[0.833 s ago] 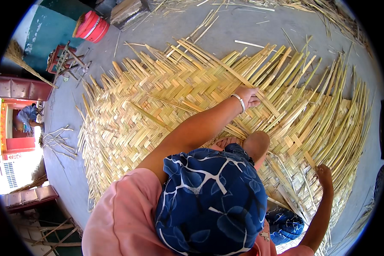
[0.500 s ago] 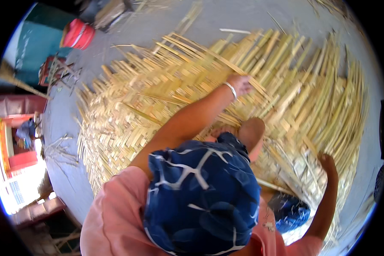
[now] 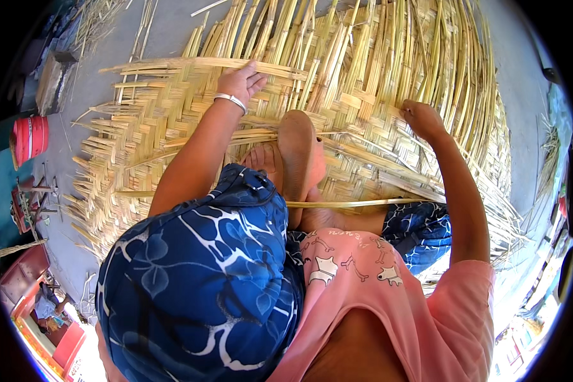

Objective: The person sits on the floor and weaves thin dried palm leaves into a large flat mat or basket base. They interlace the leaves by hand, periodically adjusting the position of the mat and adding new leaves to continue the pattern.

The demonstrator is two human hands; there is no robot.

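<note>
A wide mat of pale yellow split-cane strips, woven in a herringbone pattern, lies on the floor beneath me. My left hand, with a silver bangle at its wrist, is at the mat's far left part. Its thumb and fingers grip a pair of long flat strips that lie crosswise over the others. To the right, my right hand is closed against the weave; what is between its fingers is hidden. Long unwoven strip ends fan out beyond both hands.
My sandalled foot and bare toes rest on the mat between my arms. One loose strip crosses over my lower leg. At the left stand a red bucket and a small wooden frame. Grey floor borders the mat.
My view has turned and shifted, so the mat and both hands appear higher and further left. The left hand stays at the crosswise strips; the right hand remains closed at the weave.
</note>
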